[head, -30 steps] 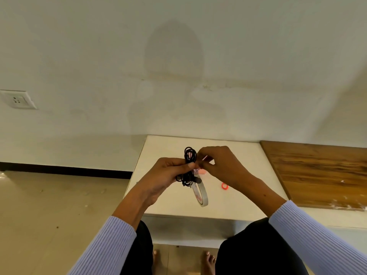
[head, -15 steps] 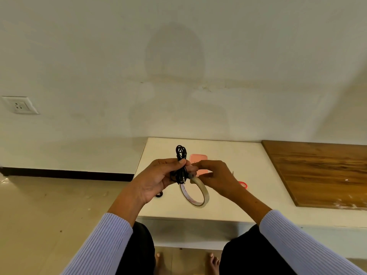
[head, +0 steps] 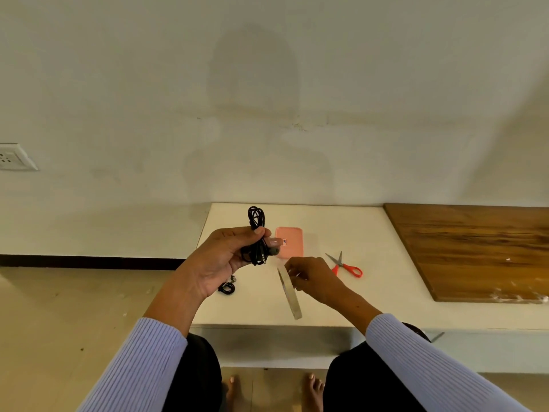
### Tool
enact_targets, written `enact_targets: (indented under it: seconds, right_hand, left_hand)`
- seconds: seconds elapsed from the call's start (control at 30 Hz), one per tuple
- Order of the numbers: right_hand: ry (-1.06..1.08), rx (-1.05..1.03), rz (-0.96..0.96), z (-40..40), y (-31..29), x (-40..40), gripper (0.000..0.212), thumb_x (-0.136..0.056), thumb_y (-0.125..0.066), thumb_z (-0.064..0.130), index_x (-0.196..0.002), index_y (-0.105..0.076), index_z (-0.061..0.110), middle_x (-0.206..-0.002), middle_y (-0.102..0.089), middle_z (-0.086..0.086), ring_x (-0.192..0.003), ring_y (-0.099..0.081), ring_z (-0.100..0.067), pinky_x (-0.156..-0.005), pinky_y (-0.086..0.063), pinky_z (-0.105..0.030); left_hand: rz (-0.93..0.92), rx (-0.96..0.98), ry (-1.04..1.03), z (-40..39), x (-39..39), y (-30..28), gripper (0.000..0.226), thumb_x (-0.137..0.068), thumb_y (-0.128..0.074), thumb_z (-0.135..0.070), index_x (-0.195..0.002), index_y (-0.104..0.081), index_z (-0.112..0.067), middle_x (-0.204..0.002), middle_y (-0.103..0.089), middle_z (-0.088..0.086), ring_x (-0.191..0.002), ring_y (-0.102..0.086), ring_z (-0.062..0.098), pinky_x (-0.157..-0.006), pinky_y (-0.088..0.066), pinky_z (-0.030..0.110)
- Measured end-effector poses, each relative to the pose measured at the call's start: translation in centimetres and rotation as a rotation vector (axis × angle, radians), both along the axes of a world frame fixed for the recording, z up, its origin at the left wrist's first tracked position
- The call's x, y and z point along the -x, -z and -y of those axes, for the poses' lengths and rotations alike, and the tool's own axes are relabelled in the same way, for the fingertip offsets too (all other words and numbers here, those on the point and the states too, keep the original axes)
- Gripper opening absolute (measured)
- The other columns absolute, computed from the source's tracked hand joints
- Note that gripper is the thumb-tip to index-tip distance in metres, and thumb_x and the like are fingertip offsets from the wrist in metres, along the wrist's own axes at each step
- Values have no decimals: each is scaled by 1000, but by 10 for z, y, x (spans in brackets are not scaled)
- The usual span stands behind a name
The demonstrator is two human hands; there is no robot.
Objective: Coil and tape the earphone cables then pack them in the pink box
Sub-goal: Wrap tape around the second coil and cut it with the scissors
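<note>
We see a glossy black coiled earphone cable [head: 256,230] at 12 o'clock of a flat salmon-pink plastic box [head: 291,243] with a small white label, red-handled steel scissors [head: 344,265] at its 4 o'clock, a translucent beige tape roll [head: 289,292], pale-blue ribbed sleeves [head: 139,364], and a streaked brown wooden board [head: 475,251].

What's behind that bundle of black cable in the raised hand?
Behind the coiled black earphone cable gripped by the left hand, the flat pink box lies on the white table. Its left edge is covered by fingertips and cable; its lid is shut, contents unseen.
</note>
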State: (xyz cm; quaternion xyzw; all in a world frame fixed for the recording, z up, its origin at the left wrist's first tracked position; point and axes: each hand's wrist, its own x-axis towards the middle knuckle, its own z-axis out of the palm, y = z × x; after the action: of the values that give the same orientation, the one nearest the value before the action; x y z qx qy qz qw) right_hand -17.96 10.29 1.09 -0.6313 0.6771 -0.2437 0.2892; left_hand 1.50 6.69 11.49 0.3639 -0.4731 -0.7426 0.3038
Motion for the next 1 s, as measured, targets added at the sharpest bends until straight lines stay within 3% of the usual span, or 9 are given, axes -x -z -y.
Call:
enact_targets:
  seconds: [0.07, 0.17, 0.33, 0.47, 0.63, 0.77, 0.9, 1.0]
  right_hand:
    - [31, -46, -34, 1, 13, 7, 23, -91, -57, 8, -112, -64, 6, -109, -67, -12, -82, -62, -15, -63, -43, -5]
    - [61, -115, -89, 5, 31, 15, 25, -91, -58, 10, -115, -66, 8, -116, -65, -10, -100, -62, -21, -79, -44, -15]
    - [123, -181, -54, 16, 41, 23, 25, -91, -60, 14, -114, -67, 7, -114, -67, -10, -96, -63, -19, -79, -47, -21]
    - [260, -192, 21, 18, 55, 36, 26, -88, -63, 13, -113, -67, 7, -113, -67, -9, -98, -64, -21, -76, -49, -18]
    - [494, -7, -278, 12, 69, 51, 33, -95, -51, 33, -117, -62, 12, -129, -57, -6, -115, -56, -20, -94, -48, -28]
    - [401, -77, -408, 7, 84, 53, 31, -98, -45, 27, -121, -56, 10, -143, -40, -10, -116, -54, -20, -93, -47, -28]
    - [305, -75, -462, 0, 94, 52, 31, -99, -43, 21, -126, -51, 7, -135, -48, -7, -113, -54, -18, -93, -46, -24]
    - [242, -47, -542, -11, 100, 48, 25, -96, -46, 13, -119, -56, 10, -133, -51, -4, -98, -62, -18, -85, -51, -24]
  left_hand:
    - [8, 25, 1, 1, 3, -5, 23, -79, -62, -19, -93, -69, -2, -100, -72, 18, -97, -69, 29, -88, -52, 30]
    - [20, 50, -1, 1, 10, -10, 19, -84, -60, -17, -93, -70, -3, -99, -72, 17, -95, -70, 27, -84, -54, 28]
    - [56, 77, -6, -6, 30, -6, 15, -87, -61, -15, -90, -72, -5, -91, -74, 12, -85, -72, 22, -69, -53, 19]
    - [54, 82, -44, -7, 48, 0, 16, -87, -61, -13, -82, -73, -4, -86, -74, 8, -79, -73, 21, -72, -52, 23]
    - [62, 79, -72, -3, 63, 10, 17, -89, -61, -12, -83, -72, -1, -87, -71, 12, -85, -72, 28, -81, -55, 29]
    - [57, 83, -108, 1, 68, 12, 17, -89, -60, -12, -86, -72, -1, -90, -71, 15, -83, -72, 28, -88, -51, 36]
    - [67, 81, -127, 8, 69, 11, 17, -88, -61, -11, -92, -71, 3, -93, -72, 14, -81, -73, 28, -83, -54, 30]
    - [83, 86, -139, 11, 68, 13, 16, -87, -62, -11, -90, -71, 2, -96, -72, 16, -79, -73, 27, -86, -53, 30]
